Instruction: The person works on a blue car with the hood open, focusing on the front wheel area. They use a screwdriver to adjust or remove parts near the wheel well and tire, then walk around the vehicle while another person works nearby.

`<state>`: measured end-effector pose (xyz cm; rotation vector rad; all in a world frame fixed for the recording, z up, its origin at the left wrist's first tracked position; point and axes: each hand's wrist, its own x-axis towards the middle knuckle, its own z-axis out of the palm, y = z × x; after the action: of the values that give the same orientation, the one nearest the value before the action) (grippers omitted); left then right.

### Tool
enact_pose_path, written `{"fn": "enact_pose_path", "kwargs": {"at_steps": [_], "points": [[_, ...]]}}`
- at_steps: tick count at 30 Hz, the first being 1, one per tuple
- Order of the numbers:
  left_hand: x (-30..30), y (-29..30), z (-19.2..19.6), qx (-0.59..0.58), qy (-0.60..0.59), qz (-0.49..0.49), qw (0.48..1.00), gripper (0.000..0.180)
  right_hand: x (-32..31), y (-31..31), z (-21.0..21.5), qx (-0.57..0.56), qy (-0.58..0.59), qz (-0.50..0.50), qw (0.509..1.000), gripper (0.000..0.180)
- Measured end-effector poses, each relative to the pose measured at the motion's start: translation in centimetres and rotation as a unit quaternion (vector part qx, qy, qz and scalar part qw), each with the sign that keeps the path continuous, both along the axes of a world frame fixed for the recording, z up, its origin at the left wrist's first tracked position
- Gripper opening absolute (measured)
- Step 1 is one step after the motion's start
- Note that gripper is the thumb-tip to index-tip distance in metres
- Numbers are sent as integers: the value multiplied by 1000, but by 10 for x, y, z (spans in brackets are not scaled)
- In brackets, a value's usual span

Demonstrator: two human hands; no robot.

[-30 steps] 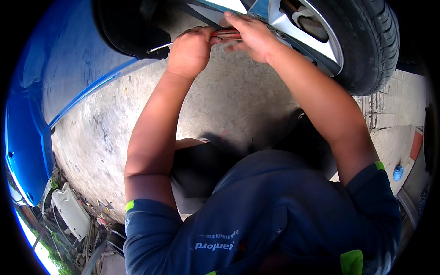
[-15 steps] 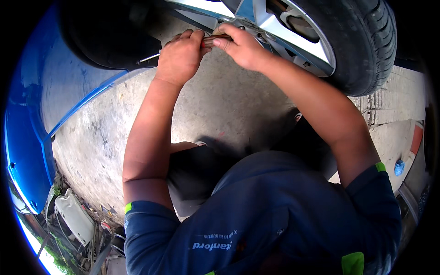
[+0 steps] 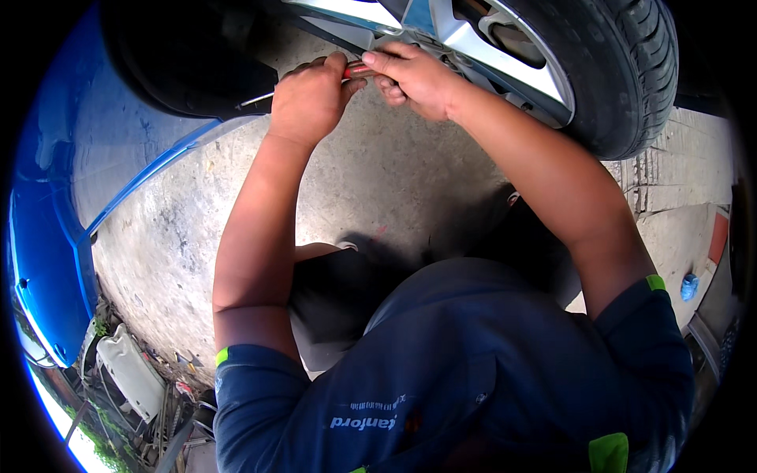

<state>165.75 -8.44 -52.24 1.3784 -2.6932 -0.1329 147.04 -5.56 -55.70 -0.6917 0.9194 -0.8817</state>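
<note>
Gripping the red-handled tool [image 3: 357, 72] between the wheel [image 3: 603, 71] and the black liner [image 3: 185, 67], the left hand [image 3: 307, 98] and right hand [image 3: 416, 76] held its tip near the liner's edge, where uneven pushing might have made it skid into the blue panel [image 3: 142, 142]

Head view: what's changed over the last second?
The right hand, spread open at the red-handled tool a second ago, has now closed on it. Hands, tool and wheel sit slightly further left in view. Unchanged: the left hand grips the tool, shaft pointing left.
</note>
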Motion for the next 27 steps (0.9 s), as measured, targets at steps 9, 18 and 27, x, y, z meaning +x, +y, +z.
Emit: {"fn": "enact_pose_path", "kwargs": {"at_steps": [9,18,27], "points": [[7,2,3,13,28,-16,999,27,-1,6,13,-58,140,-22,988,30],[8,1,-4,-71,68,-53,994,28,5,4,-6,-166,173,-48,970,25],[8,-1,2,-8,39,-34,999,28,-14,-2,17,101,36,19,994,29]]}}
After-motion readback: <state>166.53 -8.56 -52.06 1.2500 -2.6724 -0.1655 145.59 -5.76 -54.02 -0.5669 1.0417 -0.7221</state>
